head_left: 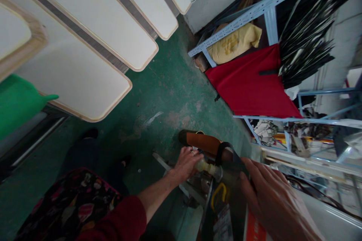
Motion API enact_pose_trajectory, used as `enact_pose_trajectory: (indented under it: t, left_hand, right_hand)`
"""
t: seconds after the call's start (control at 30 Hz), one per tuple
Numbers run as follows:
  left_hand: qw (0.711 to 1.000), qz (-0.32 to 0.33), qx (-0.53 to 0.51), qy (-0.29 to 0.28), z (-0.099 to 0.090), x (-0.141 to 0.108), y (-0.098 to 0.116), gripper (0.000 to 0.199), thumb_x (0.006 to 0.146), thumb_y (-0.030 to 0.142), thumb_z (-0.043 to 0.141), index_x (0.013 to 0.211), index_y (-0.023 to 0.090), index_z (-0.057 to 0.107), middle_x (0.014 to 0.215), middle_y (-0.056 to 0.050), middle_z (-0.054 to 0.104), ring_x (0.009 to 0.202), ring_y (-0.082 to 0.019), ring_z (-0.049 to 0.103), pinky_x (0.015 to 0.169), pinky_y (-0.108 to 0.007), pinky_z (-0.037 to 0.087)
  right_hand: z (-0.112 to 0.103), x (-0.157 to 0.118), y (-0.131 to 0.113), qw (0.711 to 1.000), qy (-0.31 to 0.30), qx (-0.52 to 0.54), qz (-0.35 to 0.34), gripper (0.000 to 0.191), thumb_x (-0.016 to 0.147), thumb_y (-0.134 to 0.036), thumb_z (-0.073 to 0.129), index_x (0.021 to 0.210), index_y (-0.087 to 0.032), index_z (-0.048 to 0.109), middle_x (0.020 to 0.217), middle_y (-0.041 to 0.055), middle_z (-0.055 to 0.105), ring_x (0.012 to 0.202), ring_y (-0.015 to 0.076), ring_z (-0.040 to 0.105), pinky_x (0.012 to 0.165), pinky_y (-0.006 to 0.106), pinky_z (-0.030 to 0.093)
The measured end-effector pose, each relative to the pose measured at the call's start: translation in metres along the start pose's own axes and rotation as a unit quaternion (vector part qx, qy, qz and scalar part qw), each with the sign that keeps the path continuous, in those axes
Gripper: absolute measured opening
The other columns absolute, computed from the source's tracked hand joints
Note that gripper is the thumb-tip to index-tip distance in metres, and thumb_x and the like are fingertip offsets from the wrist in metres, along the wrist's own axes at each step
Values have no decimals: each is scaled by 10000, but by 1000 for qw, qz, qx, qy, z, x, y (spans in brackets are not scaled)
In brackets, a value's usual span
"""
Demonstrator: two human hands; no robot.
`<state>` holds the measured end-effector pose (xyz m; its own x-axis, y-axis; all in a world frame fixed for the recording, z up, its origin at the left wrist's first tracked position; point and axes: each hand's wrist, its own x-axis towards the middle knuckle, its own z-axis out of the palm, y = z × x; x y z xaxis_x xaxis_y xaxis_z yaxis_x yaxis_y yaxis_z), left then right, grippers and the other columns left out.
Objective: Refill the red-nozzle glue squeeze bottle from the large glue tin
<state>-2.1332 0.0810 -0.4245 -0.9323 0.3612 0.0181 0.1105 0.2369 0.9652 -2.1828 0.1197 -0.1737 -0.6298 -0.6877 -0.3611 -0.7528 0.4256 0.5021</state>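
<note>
L hand (187, 162) is at pale pc. (209, 168), long axis twd. R hand (268, 192).

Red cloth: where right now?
Head view, upper right: the red cloth is just below the yellow sack in the picture, left of the dark strips, and well above the right hand.

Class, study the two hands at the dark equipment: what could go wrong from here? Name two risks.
1. The fingers of the left hand are close against the pale fitting, while the right hand is at the dark equipment. If a part moved suddenly, fingers might be pinched.
2. The red cloth beside the metal rack seems to hang near the green floor; it might get dirty or snag a passing foot.
</note>
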Motion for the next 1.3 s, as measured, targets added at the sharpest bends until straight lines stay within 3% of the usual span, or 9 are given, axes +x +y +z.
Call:
enact_pose_trajectory:
  t: [0.4, 1.07, 1.3]
  left_hand:
    - [1000, 8, -5, 21, 6, 1, -3, 455, 704, 333, 675, 1124, 281, 509, 1117, -4, 565, 1064, -231, 396, 904, -364, 252]
    - [1000, 10, -11, 22, 5, 3, -2, 388, 748, 363, 622, 1112, 281, 517, 1095, -7, 562, 1048, -232, 395, 881, -371, 260]
    - [1000, 8, -2, 11, 6, 4, -3, 436, 704, 366, 679, 1102, 283, 522, 1102, -6, 564, 1063, -239, 390, 875, -369, 255]
  right_hand:
    - [1, -1, 1, 1000, 6, -5, 0, 324, 897, -324, 367, 1096, -107, 503, 918, 95, 654, 812, 200, 626, 706, 313, 483]
    - [3, -1, 0, 1000, 6, 11, 2, 345, 907, -345, 337, 1086, -115, 520, 930, 84, 650, 816, 193, 618, 715, 309, 469]
    - [1, 0, -2, 1000, -2, 10, 18, 368, 918, -349, 309, 1084, -99, 522, 927, 94, 648, 818, 199, 615, 721, 318, 462]
